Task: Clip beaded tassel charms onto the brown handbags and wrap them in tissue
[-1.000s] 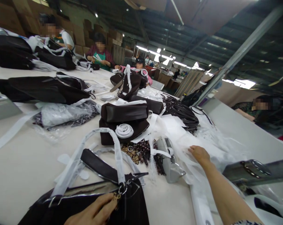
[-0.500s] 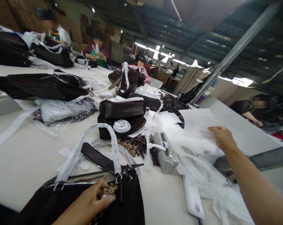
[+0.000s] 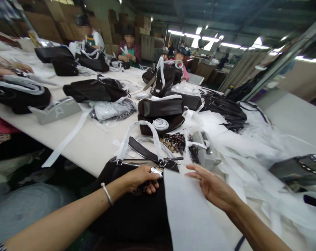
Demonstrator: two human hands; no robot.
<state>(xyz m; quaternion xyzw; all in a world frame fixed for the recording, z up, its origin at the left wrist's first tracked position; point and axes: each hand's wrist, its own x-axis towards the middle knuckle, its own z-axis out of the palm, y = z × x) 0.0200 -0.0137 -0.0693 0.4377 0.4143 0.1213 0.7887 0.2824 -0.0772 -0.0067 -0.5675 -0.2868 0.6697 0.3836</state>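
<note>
The head camera is looking forward and down across the table from its near side. The nearest bag is showing close below, while the table is stretching away toward distant lamps.

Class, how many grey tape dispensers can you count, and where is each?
2: the left dispenser near the edge of the table, the right dispenser just beyond the right hand. More may be hidden.

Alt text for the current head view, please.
Left hand grips a shiny charm against a dark handbag; right hand at a white sheet's edge. More dark bags lie on the pale table, people beyond.
</note>
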